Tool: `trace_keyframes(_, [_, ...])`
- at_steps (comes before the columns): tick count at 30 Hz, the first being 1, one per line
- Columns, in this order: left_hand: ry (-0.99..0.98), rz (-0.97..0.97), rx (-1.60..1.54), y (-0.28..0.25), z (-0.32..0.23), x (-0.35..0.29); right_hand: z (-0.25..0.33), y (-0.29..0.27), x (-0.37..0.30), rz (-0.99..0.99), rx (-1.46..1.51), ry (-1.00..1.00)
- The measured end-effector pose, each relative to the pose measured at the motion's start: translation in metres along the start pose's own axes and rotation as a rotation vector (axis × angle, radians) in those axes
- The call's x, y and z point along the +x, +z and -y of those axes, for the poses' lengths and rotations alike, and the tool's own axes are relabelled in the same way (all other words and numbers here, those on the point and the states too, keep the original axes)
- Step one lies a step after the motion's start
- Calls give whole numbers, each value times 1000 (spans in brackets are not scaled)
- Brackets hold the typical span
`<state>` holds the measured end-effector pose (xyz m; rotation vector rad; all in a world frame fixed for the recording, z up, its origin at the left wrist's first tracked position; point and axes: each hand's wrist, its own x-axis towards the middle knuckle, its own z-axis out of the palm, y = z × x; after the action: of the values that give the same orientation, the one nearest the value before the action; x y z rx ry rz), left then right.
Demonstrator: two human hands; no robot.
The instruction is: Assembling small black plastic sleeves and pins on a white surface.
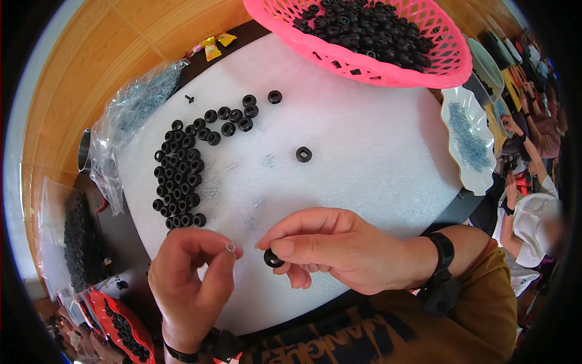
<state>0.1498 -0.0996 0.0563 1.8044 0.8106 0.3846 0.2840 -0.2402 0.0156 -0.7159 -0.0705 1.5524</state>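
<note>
My left hand (188, 276), at the lower left of the white foam sheet (364, 176), pinches a tiny clear plastic ring (230, 247) between thumb and index finger. Close to its right, my right hand (345, 249) holds a thick black ring (267, 257) at its fingertips. The two pieces are apart. Beyond my left hand, many similar black rings (176, 162) lie clustered, with a line of them curving toward the top. One lone black ring (298, 155) rests mid-sheet. Small clear pieces (268, 161) are scattered between.
A pink lattice basket (388, 79) heaped with black rings stands at the far edge. At right is a white scalloped dish (450, 100) of clear pieces. Plastic bags (130, 112) and a red container (108, 297) lie left. Other people (533, 224) work at far right.
</note>
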Motion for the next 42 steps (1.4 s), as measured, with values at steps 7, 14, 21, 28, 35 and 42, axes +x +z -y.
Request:
trace_keyframes(7, [294, 79, 56, 4, 16, -15, -1, -5, 2, 21, 10, 24])
trace_keyframes(14, [556, 64, 280, 5, 13, -9, -1, -4, 3, 9, -5, 36])
trace_keyframes(21, [735, 23, 371, 9, 24, -4, 1, -5, 3, 18, -8, 74])
trace_keyframes(28, [827, 12, 485, 13, 34, -8, 1, -4, 3, 15, -9, 90])
trace_keyframes(35, [786, -16, 276, 10, 31, -15, 2, 3, -4, 107, -119, 38])
trace_keyframes(42, [713, 19, 198, 3, 27, -13, -6, 2, -2, 187, -571, -289])
